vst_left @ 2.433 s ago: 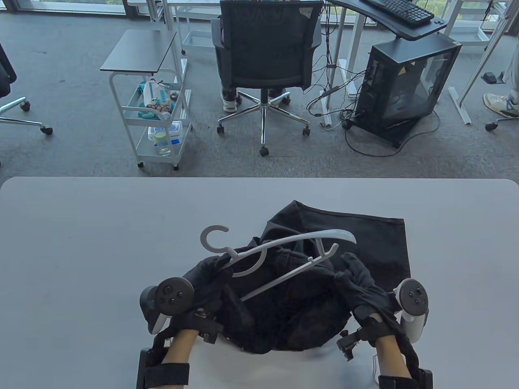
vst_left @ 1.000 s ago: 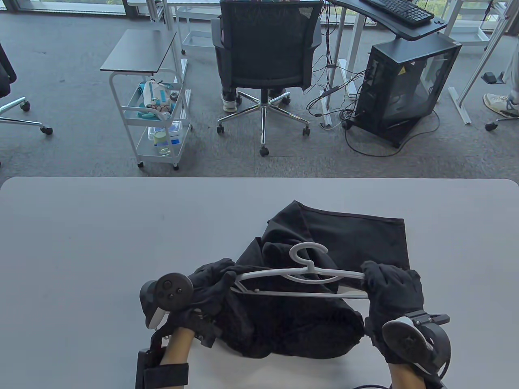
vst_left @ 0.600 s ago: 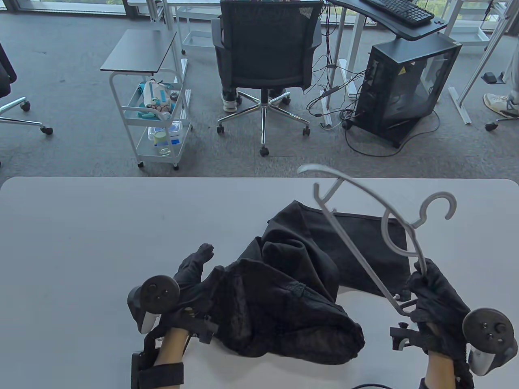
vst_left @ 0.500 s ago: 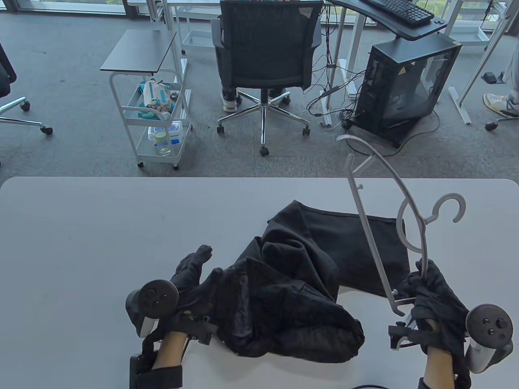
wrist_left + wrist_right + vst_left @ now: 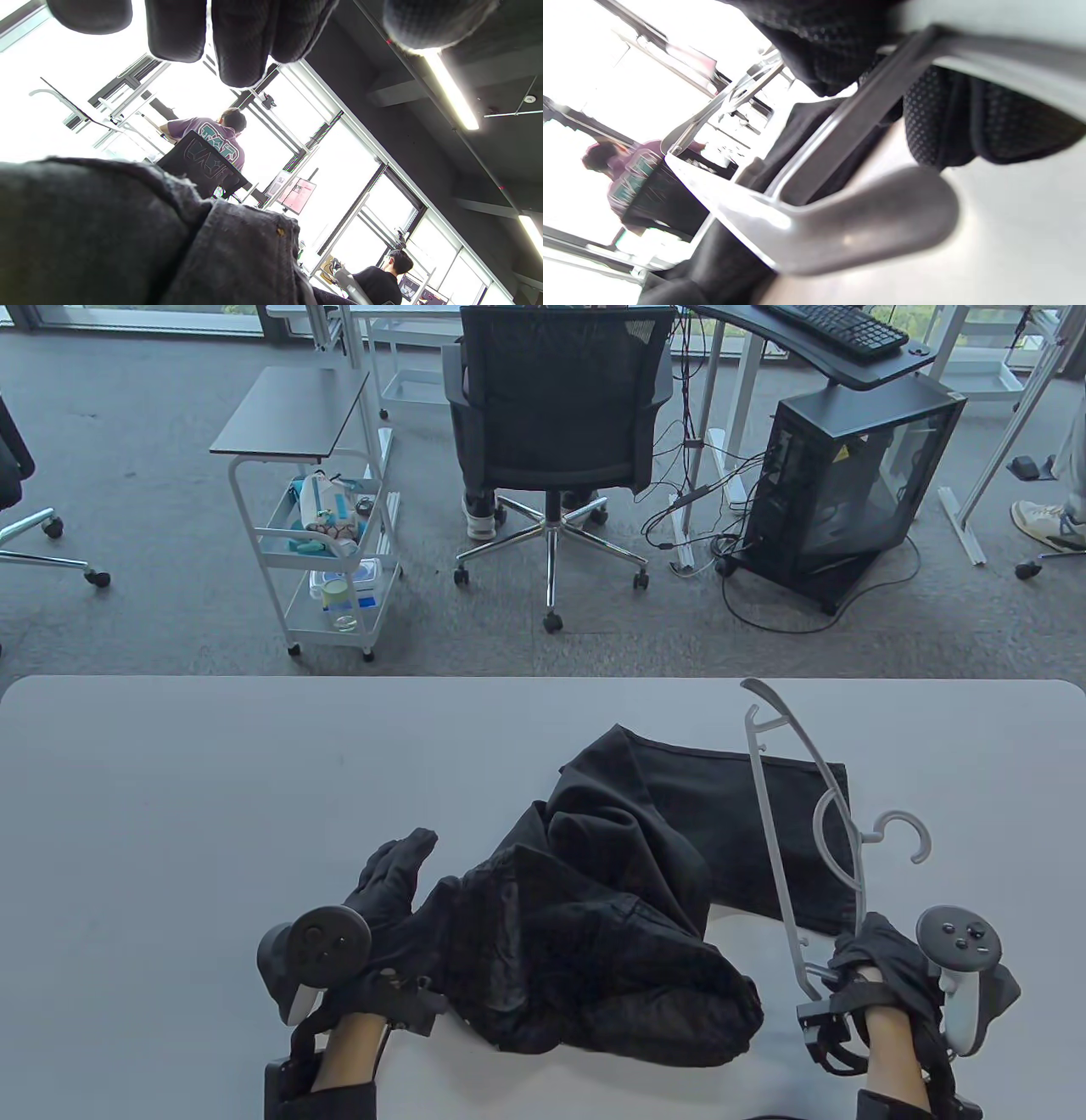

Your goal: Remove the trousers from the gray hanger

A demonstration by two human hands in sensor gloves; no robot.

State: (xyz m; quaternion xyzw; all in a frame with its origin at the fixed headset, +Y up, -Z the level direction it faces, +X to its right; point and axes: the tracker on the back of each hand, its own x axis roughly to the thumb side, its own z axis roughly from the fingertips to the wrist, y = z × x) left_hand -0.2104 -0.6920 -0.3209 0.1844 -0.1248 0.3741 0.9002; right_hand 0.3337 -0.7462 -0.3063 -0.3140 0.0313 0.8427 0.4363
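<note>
Trousers (image 5: pixel 611 916), black and crumpled, lie free on the table (image 5: pixel 170 814). Right hand (image 5: pixel 882 971) grips one end of the gray hanger (image 5: pixel 797 831), which stands just right of the trousers. Left hand (image 5: pixel 386 882) lies flat with fingers straight, touching the cloth's left edge.

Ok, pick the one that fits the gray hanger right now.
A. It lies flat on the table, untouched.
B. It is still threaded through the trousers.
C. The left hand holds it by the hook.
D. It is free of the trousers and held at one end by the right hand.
D: the gray hanger is clear of the crumpled trousers, and the right hand grips its near end, while the left hand lies open by the trousers.
</note>
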